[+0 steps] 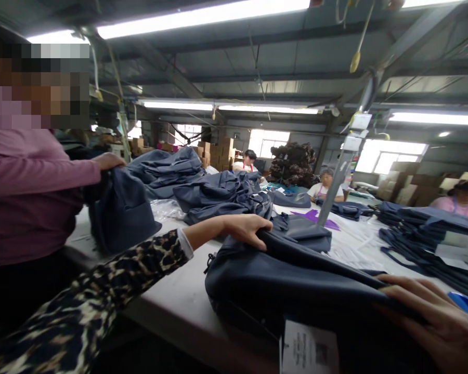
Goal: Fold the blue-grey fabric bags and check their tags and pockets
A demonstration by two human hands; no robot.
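Dark bag (281, 280) with a white tag (310, 345) is at the edge of the surface (175, 296), and the left hand (249, 231) and right hand (439, 309) both hold its top.

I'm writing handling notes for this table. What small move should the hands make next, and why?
Probably draw the left hand slightly away from the right hand to smooth the dark blue bag: the left grips its upper edge, the right touches it farther along, and a long fold runs between them.
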